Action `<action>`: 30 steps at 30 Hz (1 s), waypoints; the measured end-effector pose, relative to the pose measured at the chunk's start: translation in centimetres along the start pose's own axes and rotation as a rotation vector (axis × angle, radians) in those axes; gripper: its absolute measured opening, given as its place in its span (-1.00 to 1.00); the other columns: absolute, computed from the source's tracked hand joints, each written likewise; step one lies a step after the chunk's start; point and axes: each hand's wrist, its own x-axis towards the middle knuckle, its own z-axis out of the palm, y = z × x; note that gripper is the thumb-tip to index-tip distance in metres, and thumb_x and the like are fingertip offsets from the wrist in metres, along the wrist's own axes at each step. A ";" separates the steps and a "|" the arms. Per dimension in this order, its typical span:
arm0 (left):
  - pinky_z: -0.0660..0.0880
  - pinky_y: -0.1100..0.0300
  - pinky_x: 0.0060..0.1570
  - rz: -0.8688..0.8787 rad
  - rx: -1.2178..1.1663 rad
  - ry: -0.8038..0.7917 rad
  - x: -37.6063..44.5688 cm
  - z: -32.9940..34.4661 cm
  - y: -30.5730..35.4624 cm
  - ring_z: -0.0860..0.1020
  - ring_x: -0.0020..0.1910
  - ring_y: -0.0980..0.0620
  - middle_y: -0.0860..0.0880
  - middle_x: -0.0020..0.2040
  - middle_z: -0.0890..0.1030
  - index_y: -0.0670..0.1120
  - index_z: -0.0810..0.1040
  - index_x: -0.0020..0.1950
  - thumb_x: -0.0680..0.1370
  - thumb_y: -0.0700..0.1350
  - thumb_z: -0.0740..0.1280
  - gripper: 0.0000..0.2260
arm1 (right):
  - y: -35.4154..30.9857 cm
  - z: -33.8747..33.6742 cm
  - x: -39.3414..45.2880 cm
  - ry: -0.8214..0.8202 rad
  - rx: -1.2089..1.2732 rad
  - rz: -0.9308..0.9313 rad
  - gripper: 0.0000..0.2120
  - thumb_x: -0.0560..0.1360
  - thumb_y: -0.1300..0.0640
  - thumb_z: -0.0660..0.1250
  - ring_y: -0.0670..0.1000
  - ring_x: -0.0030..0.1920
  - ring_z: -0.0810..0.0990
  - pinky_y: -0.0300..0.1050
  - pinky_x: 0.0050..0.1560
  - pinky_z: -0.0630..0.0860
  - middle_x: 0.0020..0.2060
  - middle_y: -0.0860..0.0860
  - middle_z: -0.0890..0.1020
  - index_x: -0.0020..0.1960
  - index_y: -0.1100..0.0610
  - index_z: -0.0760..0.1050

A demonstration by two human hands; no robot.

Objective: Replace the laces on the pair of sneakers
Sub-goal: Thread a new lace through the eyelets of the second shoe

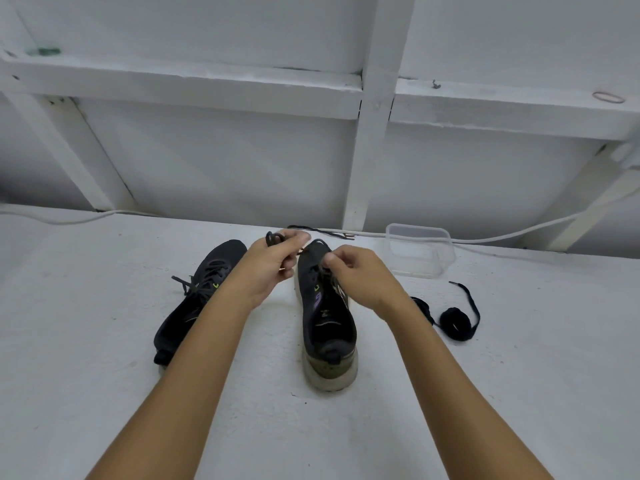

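Two black sneakers stand on the white surface [104, 341]. The left sneaker [194, 299] leans on its side with its lace still threaded. The right sneaker [327, 317] stands upright, heel toward me. My left hand [268, 268] holds a bunched dark lace [273, 238] above the right sneaker's toe. My right hand [356, 275] pinches the lace at the eyelets near the shoe's front. A coiled black lace [455, 322] lies to the right of that shoe. Another dark lace [322, 232] lies along the back edge.
A clear plastic container [419, 251] sits at the back right. A white cable [519, 230] runs along the wall's foot. White wooden framing stands behind, with a rubber band [608, 97] on its ledge.
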 end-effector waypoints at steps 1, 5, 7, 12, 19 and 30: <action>0.36 0.29 -0.30 0.005 -0.030 0.056 0.2 -0.2 0.0 0.39 -0.37 0.16 0.06 -0.28 0.45 -0.03 0.58 -0.01 0.59 -0.06 0.40 -0.94 | 0.1 -0.3 0.2 -0.014 0.061 0.028 -0.78 0.63 -0.02 0.28 -0.08 -0.15 0.61 -0.05 0.02 0.57 -0.18 -0.08 0.69 -0.03 0.07 0.63; 0.48 0.14 0.08 0.073 0.159 0.349 1.3 -1.2 -0.9 0.56 0.12 0.10 0.09 0.15 0.58 0.13 0.56 0.22 0.54 0.13 0.42 -0.73 | 0.6 -1.7 0.6 -0.016 0.593 0.152 -0.80 0.69 0.01 0.21 0.05 0.12 0.69 0.12 0.18 0.58 -0.06 -0.03 0.71 0.02 0.08 0.54; 0.42 0.13 0.19 0.101 0.286 0.441 1.4 -1.2 -1.6 0.48 0.27 0.08 0.09 0.30 0.49 0.14 0.47 0.37 0.52 0.23 0.40 -0.54 | 1.1 -2.2 0.8 0.028 0.809 0.179 -0.82 0.70 0.02 0.20 0.06 0.13 0.68 0.15 0.17 0.60 -0.12 -0.04 0.67 0.01 0.07 0.51; 0.45 0.12 0.17 0.126 0.305 0.633 2.0 -0.1 -2.5 0.50 0.20 0.06 0.07 0.25 0.51 0.02 0.47 0.29 0.53 0.29 0.34 -0.52 | 1.9 -2.8 1.3 0.106 1.037 0.172 -0.86 0.70 0.06 0.20 0.02 -0.04 0.66 0.14 0.09 0.61 -0.29 -0.05 0.54 0.01 0.08 0.45; 0.51 0.13 0.00 -0.060 0.783 0.330 3.6 1.9 -3.9 0.58 -0.03 0.06 0.13 -0.11 0.64 0.05 0.62 -0.14 0.44 0.29 0.42 -0.68 | 1.8 -2.2 1.7 0.195 0.846 0.211 -0.86 0.67 0.13 0.28 -0.02 -0.19 0.67 -0.02 0.03 0.66 -0.26 0.01 0.55 0.14 0.14 0.57; 0.42 0.36 -0.14 0.152 0.364 0.015 3.4 2.3 1.2 0.53 -0.17 0.23 0.13 -0.10 0.63 -0.02 0.68 -0.01 0.60 -0.01 0.37 -0.87 | 0.8 -1.8 2.6 0.026 0.233 0.131 -0.81 0.59 0.18 0.32 -0.09 -0.43 0.52 -0.20 -0.25 0.59 -0.36 -0.06 0.60 0.10 0.07 0.69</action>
